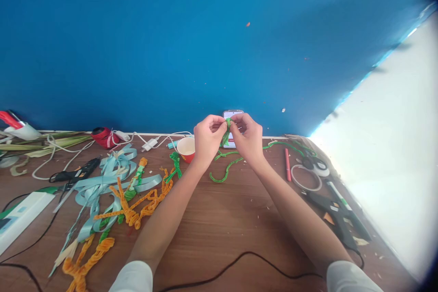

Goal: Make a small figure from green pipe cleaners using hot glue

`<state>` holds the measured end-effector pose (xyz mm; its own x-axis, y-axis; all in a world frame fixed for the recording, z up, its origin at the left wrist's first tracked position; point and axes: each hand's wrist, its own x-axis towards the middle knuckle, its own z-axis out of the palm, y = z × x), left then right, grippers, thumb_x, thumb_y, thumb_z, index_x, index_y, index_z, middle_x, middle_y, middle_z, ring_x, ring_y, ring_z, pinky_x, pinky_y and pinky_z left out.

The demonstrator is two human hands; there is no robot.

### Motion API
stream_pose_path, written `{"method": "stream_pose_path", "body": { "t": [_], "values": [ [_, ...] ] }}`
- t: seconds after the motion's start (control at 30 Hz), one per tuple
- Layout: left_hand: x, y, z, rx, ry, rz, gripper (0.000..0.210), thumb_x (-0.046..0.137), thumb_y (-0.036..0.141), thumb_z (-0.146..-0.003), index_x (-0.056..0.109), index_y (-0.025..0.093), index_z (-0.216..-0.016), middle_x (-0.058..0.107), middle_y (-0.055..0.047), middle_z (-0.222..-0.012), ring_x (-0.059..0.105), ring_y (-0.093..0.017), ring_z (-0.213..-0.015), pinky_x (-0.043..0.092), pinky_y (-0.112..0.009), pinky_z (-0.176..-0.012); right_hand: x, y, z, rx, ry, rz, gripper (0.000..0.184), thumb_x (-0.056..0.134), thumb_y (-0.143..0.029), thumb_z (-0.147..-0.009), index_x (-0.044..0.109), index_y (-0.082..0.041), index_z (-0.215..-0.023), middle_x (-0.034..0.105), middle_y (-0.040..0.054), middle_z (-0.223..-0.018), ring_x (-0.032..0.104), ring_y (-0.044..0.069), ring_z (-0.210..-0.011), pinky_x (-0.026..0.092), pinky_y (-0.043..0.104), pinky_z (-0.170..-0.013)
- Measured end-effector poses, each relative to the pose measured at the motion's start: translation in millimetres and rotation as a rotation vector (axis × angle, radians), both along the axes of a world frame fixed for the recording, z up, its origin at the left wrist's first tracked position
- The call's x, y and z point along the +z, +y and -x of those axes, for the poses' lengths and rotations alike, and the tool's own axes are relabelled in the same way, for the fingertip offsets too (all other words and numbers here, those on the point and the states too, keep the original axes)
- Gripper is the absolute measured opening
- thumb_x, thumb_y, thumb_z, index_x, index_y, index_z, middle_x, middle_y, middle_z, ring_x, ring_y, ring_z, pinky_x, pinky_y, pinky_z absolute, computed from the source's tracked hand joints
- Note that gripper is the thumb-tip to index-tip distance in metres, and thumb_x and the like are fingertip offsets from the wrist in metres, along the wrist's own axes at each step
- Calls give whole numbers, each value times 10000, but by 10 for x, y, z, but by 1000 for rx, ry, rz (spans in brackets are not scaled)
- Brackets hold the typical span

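Between my two hands is a small bundle of green fuzzy yarn, raised in front of a lit phone at the wall. My left hand pinches the bundle from the left with thumb and fingertips. From the right, my right hand pinches the same bundle, its thumb close to the other. A loose green strand curls on the table below, and another green strand runs off to the right. The fingertips partly hide the bundle's shape.
Left of my arms lie orange fuzzy stems, pale blue ribbon, a glue gun and a white power strip. A paper cup stands near the wall. On the right are a red pen, a tape ring and a dark glue gun.
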<state>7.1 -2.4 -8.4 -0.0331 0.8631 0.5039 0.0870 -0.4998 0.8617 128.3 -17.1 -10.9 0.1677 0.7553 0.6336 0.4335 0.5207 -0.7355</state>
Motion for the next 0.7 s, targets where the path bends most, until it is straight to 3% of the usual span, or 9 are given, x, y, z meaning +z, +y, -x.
{"method": "stream_pose_path", "body": {
  "t": [0.13,0.3,0.5,0.7],
  "values": [
    [19,-28,-8,6,12,-13,138,678,292,-807,651,167,-856,725,-51,-831,690,-152,-744,556,-257,-683,17,-5,-8,-15,-24,-10,96,565,-271,-860,615,-198,-897,681,39,-819,609,154,-657,494,281,-566],
    [58,-125,-25,37,83,-69,214,646,262,-843,618,212,-1049,740,-39,-910,712,-165,-815,564,-270,-734,38,-28,-3,-30,-36,-25,93,549,-245,-860,618,-199,-901,692,39,-831,603,145,-621,487,282,-561],
    [57,-157,-49,115,182,-159,75,611,239,-865,640,213,-929,725,-35,-918,695,-167,-866,556,-283,-774,51,-49,2,-10,-52,-14,107,532,-233,-868,634,-206,-883,694,26,-800,601,142,-610,472,274,-566],
    [81,-141,-50,112,208,-156,155,582,273,-889,588,218,-1034,678,-54,-996,645,-165,-920,515,-269,-769,76,-68,2,78,41,-8,136,528,-282,-905,628,-209,-961,704,45,-891,643,157,-726,513,282,-641]
  ]
}}
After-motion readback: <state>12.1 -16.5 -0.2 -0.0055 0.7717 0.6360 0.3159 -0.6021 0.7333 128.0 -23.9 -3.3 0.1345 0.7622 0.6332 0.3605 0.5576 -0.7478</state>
